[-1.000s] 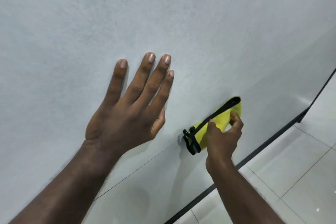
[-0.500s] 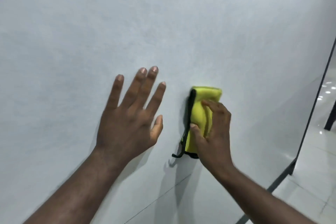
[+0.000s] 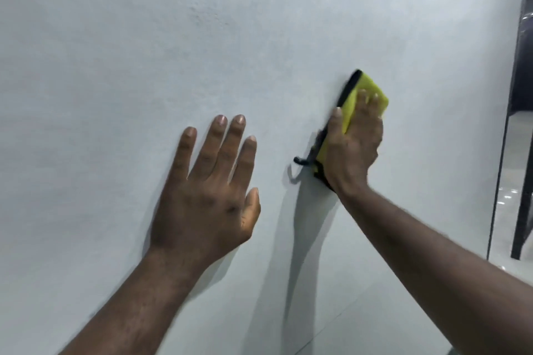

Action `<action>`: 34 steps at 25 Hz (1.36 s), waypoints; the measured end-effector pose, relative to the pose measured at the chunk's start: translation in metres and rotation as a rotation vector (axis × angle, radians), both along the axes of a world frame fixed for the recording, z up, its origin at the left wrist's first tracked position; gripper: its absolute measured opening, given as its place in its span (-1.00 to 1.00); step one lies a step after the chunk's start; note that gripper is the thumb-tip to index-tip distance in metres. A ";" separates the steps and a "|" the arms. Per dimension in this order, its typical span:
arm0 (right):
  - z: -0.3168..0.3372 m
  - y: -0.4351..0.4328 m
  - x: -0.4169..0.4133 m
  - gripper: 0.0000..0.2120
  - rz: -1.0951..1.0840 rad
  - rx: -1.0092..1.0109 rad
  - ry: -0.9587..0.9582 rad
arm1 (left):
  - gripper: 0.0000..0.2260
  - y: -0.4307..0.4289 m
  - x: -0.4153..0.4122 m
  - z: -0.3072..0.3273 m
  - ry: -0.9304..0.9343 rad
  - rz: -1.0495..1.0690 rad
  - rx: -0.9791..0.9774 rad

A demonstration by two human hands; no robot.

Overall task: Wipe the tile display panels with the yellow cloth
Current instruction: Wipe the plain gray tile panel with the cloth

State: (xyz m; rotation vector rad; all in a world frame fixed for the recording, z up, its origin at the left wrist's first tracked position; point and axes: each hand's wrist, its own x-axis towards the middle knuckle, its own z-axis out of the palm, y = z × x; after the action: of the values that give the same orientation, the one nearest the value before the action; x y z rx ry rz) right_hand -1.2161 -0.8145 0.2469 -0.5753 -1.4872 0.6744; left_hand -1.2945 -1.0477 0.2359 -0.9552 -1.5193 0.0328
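A large pale grey tile display panel (image 3: 144, 52) fills most of the view. My left hand (image 3: 207, 199) lies flat against it, fingers straight and slightly spread. A folded yellow cloth (image 3: 366, 92) with a black edge and a small black loop hanging at its lower end is pressed to the panel right of centre. My right hand (image 3: 352, 147) covers the cloth's lower half, fingers laid straight over it and thumb along its black edge.
A thin dark frame edge (image 3: 501, 153) marks the panel's right side. Beyond it a glossy tiled floor (image 3: 507, 199) and a dark post (image 3: 525, 181) show. A faint horizontal joint line (image 3: 331, 323) crosses the panel low down.
My right hand has slid the yellow cloth up the panel and to the right. My view has risen with it. The left hand stays flat on the panel.
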 end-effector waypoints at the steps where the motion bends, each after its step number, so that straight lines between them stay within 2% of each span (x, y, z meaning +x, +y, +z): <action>1: 0.003 -0.017 -0.001 -0.37 -0.009 0.219 -0.017 | -0.38 0.000 0.000 -0.001 0.008 0.003 0.005; 3: -0.021 -0.027 -0.005 -0.44 0.008 0.836 -0.211 | -0.38 0.002 0.000 -0.001 0.013 -0.005 0.022; 4: -0.022 -0.020 -0.002 -0.45 0.010 0.966 -0.243 | -0.37 0.003 0.001 -0.001 0.009 -0.011 0.026; 5: -0.016 -0.010 -0.002 -0.44 0.001 0.905 -0.224 | -0.35 0.003 0.001 -0.001 0.004 -0.014 0.024; 7: 0.010 0.004 -0.007 -0.42 0.042 0.338 -0.067 | -0.31 0.003 0.001 -0.003 -0.003 -0.008 0.011; 8: 0.023 0.003 -0.009 -0.40 0.078 0.144 -0.014 | -0.30 0.002 0.001 -0.004 -0.005 -0.006 0.000; 9: 0.026 -0.007 -0.009 -0.39 0.076 0.140 -0.016 | -0.30 0.002 0.000 -0.004 -0.002 -0.004 -0.006; 12: -0.022 -0.024 -0.003 -0.42 0.075 0.714 -0.230 | -0.31 0.002 -0.001 -0.005 0.003 -0.006 0.007; 13: -0.042 -0.020 0.000 -0.42 0.081 0.752 -0.263 | -0.31 0.002 -0.001 -0.006 -0.001 -0.006 0.006; 14: -0.053 -0.009 0.001 -0.42 0.066 0.650 -0.237 | -0.30 0.002 -0.001 -0.006 0.002 0.003 0.000; 16: -0.043 0.014 -0.004 -0.39 0.056 0.183 -0.066 | -0.29 0.002 0.000 -0.006 -0.005 0.025 -0.018; 17: -0.025 0.018 -0.004 -0.37 0.057 0.029 0.004 | -0.29 0.003 0.000 -0.007 -0.013 0.035 -0.022; 18: -0.014 0.014 -0.005 -0.36 0.068 0.014 0.015 | -0.29 0.003 0.002 -0.007 -0.015 0.042 -0.026; 20: -0.019 -0.016 -0.005 -0.41 0.085 0.312 -0.048 | -0.30 0.004 0.003 -0.006 -0.011 0.050 -0.043; 22: -0.073 -0.051 -0.003 -0.42 0.185 0.535 -0.183 | -0.32 0.004 0.003 -0.008 -0.031 0.054 -0.051; 23: -0.104 -0.060 0.000 -0.42 0.200 0.531 -0.217 | -0.33 0.003 0.003 -0.010 -0.042 0.062 -0.051; 24: -0.127 -0.055 0.001 -0.42 0.171 0.431 -0.194 | -0.33 0.003 0.004 -0.013 -0.049 0.070 -0.054; 27: -0.131 -0.016 -0.005 -0.43 0.130 -0.306 0.027 | -0.31 0.002 0.008 -0.022 -0.089 0.076 -0.094; 28: -0.125 -0.015 -0.006 -0.43 0.135 -0.412 0.054 | -0.30 0.003 0.009 -0.026 -0.121 0.062 -0.093; 29: -0.127 -0.024 -0.007 -0.42 0.148 -0.332 0.061 | -0.28 0.005 0.010 -0.034 -0.160 0.049 -0.086; 31: -0.168 -0.050 -0.005 -0.43 0.215 0.033 0.015 | -0.25 0.013 0.015 -0.060 -0.192 0.051 -0.109; 32: -0.196 -0.061 -0.001 -0.42 0.246 0.087 -0.021 | -0.26 0.017 0.018 -0.075 -0.176 0.056 -0.155; 33: -0.227 -0.056 0.002 -0.42 0.245 0.004 -0.028 | -0.27 0.022 0.019 -0.092 -0.153 0.058 -0.220; 34: -0.251 -0.047 0.003 -0.43 0.214 -0.225 -0.006 | -0.29 0.027 0.019 -0.104 -0.131 0.058 -0.282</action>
State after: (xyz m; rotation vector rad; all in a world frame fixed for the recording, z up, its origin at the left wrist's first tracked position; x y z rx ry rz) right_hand -1.2128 -0.8611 -0.0045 -0.5936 -1.5009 1.0166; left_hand -1.2755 -1.0205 0.1314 -1.1549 -1.6925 0.2354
